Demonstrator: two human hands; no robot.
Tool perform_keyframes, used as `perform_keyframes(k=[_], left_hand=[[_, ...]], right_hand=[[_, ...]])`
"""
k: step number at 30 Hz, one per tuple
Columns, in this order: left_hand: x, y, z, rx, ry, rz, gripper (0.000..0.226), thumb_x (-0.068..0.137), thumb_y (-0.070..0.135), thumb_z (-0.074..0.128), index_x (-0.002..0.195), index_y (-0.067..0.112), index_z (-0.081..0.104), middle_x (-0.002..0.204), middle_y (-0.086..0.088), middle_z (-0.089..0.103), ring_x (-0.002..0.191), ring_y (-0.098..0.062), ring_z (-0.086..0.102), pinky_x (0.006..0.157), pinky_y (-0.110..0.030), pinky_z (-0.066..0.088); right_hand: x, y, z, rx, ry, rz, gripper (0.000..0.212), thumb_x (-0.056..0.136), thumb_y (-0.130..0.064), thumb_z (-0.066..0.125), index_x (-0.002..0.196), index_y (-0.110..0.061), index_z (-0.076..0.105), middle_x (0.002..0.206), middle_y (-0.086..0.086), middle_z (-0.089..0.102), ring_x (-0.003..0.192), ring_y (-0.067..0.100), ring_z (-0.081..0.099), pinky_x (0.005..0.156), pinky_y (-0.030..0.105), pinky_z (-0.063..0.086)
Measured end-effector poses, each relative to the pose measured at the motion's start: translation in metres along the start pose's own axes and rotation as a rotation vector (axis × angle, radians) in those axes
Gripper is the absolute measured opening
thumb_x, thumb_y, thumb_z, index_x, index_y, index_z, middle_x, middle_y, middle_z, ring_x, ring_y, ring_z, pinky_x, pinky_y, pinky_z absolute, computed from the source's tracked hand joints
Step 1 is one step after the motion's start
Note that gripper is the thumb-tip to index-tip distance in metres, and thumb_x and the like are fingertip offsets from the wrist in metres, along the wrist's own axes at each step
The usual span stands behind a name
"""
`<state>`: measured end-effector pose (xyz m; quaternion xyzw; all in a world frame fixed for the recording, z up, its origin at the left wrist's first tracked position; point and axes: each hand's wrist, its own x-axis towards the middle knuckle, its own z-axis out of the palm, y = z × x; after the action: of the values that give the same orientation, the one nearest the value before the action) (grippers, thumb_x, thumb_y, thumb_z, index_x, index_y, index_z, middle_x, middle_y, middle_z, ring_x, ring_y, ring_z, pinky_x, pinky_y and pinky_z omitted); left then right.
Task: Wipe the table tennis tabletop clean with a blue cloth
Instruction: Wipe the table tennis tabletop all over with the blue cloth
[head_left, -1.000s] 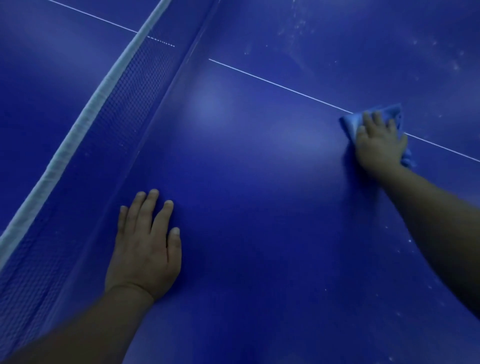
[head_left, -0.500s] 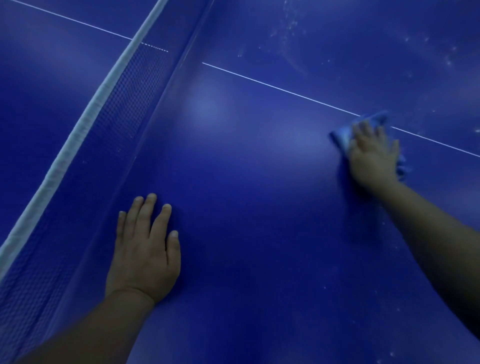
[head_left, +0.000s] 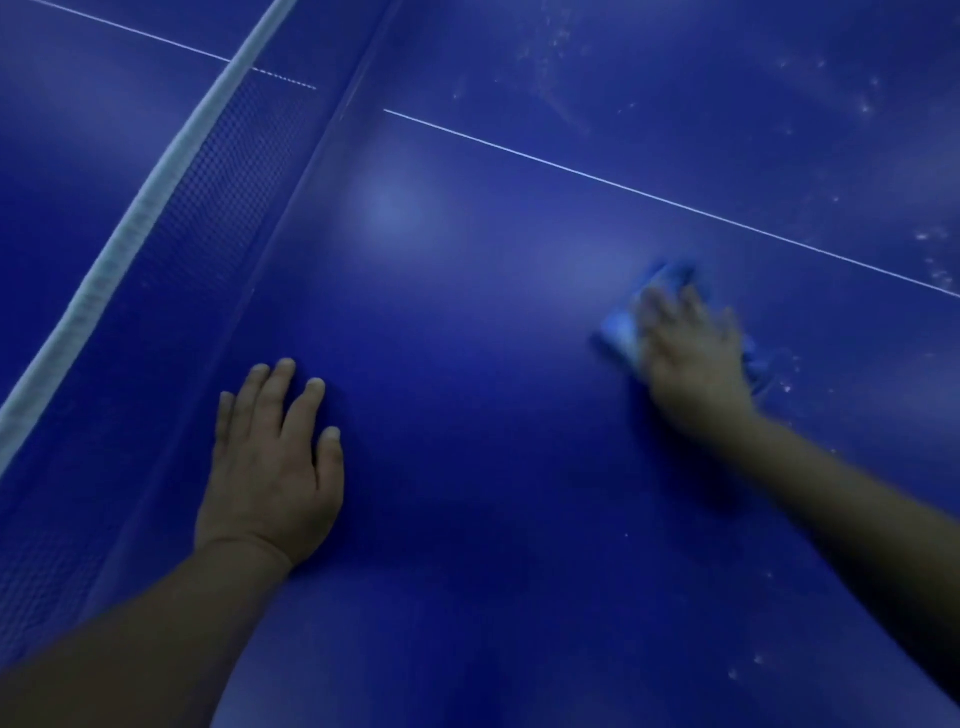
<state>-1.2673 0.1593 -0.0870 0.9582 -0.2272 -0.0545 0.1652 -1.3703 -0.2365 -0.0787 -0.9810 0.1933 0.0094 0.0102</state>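
— Blue and smooth, our table (head_left: 493, 467) has a faint sheen, crossed by a thin white centre line (head_left: 649, 195). What do we have on it?

— Our left hand (head_left: 270, 467) lies flat, palm down, fingers straight and slightly spread, just beside the net (head_left: 208, 208). That net is fine dark mesh with a white woven tape (head_left: 130, 228) along its top edge.

— And the blue cloth (head_left: 621, 330)?

— Soft and bunched, it sits on the near side of the white line, under our right hand (head_left: 696, 358). We press it onto the table with fingers laid over it; the hand is blurred, so we cannot tell whether the fingers curl into the fabric.

— Anything else on the surface?

— Pale dusty specks (head_left: 935, 254) and smears scatter over the far right part, beyond the line, and a few sit near the cloth.
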Motion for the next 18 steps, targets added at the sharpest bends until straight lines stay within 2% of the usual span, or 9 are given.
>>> perform_keyframes(k=[2,4,6,7,8,11,13,16,18], left_hand=[[0.0,0.002,0.0,-0.006,0.003,-0.008,0.062,0.095,0.042,0.027,0.142,0.007,0.047,0.158,-0.015,0.03,0.15,-0.028,0.016,0.123,-0.048,0.005],[0.002,0.003,0.0,-0.016,0.01,-0.013,0.061,0.095,0.041,0.028,0.143,0.007,0.046,0.158,-0.014,0.029,0.151,-0.027,0.015,0.124,-0.047,0.004],[0.0,0.005,-0.002,-0.021,0.009,-0.007,0.061,0.095,0.041,0.03,0.143,0.008,0.046,0.159,-0.013,0.028,0.151,-0.026,0.014,0.124,-0.045,0.002],[0.0,0.005,-0.003,-0.027,0.016,-0.007,0.061,0.095,0.042,0.03,0.144,0.008,0.046,0.16,-0.013,0.028,0.151,-0.025,0.013,0.124,-0.044,0.001],[-0.001,0.004,-0.004,-0.034,0.018,-0.007,0.062,0.094,0.043,0.031,0.144,0.009,0.045,0.16,-0.012,0.027,0.151,-0.025,0.012,0.124,-0.043,0.0],[0.001,0.0,-0.008,-0.071,-0.024,0.012,0.068,0.092,0.048,0.031,0.147,0.01,0.042,0.162,-0.01,0.022,0.152,-0.023,0.008,0.124,-0.041,-0.004],[-0.001,-0.006,-0.014,-0.098,-0.088,0.019,0.072,0.091,0.051,0.027,0.151,0.012,0.035,0.165,-0.007,0.015,0.153,-0.019,0.002,0.123,-0.039,-0.008],[-0.028,-0.013,-0.024,-0.114,-0.114,0.045,0.074,0.092,0.052,0.025,0.154,0.012,0.029,0.166,-0.005,0.012,0.153,-0.017,0.001,0.123,-0.037,-0.007],[-0.067,-0.013,-0.028,-0.105,-0.096,0.109,0.072,0.094,0.05,0.025,0.153,0.01,0.032,0.165,-0.006,0.016,0.153,-0.018,0.005,0.123,-0.035,-0.005]], right_hand=[[-0.086,-0.044,0.014,-0.009,-0.064,-0.407,0.056,0.094,-0.032,0.036,0.15,-0.028,0.04,0.16,0.002,0.034,0.148,0.037,0.026,0.111,0.071,0.021],[-0.152,-0.065,0.024,0.024,-0.113,-0.764,0.053,0.101,-0.039,0.034,0.154,-0.038,0.031,0.165,-0.006,0.024,0.152,0.032,0.017,0.118,0.062,0.009],[-0.141,-0.048,0.016,-0.031,-0.153,-0.878,0.049,0.102,-0.042,0.034,0.15,-0.039,0.038,0.163,-0.006,0.028,0.152,0.032,0.021,0.118,0.058,0.01],[-0.115,-0.038,0.012,-0.069,-0.109,-0.806,0.05,0.098,-0.041,0.035,0.148,-0.036,0.044,0.159,-0.001,0.037,0.148,0.035,0.028,0.114,0.062,0.017],[-0.085,-0.027,0.007,-0.066,-0.067,-0.629,0.052,0.096,-0.039,0.032,0.147,-0.033,0.045,0.156,0.003,0.042,0.146,0.037,0.033,0.111,0.065,0.021],[-0.027,-0.011,-0.008,0.065,-0.024,0.023,0.048,0.105,-0.036,0.027,0.152,-0.031,0.038,0.163,-0.003,0.029,0.152,0.029,0.019,0.117,0.06,0.012],[-0.043,-0.043,-0.002,0.059,0.006,0.066,0.048,0.105,-0.034,0.032,0.153,-0.03,0.037,0.163,-0.004,0.028,0.152,0.029,0.018,0.118,0.058,0.013],[-0.141,-0.107,0.015,0.054,-0.021,-0.469,0.053,0.096,-0.037,0.034,0.147,-0.03,0.044,0.158,0.001,0.037,0.148,0.036,0.027,0.114,0.063,0.016],[-0.225,-0.126,0.023,0.101,-0.101,-0.804,0.05,0.098,-0.042,0.036,0.147,-0.035,0.042,0.159,-0.005,0.034,0.151,0.032,0.021,0.117,0.06,0.009]])
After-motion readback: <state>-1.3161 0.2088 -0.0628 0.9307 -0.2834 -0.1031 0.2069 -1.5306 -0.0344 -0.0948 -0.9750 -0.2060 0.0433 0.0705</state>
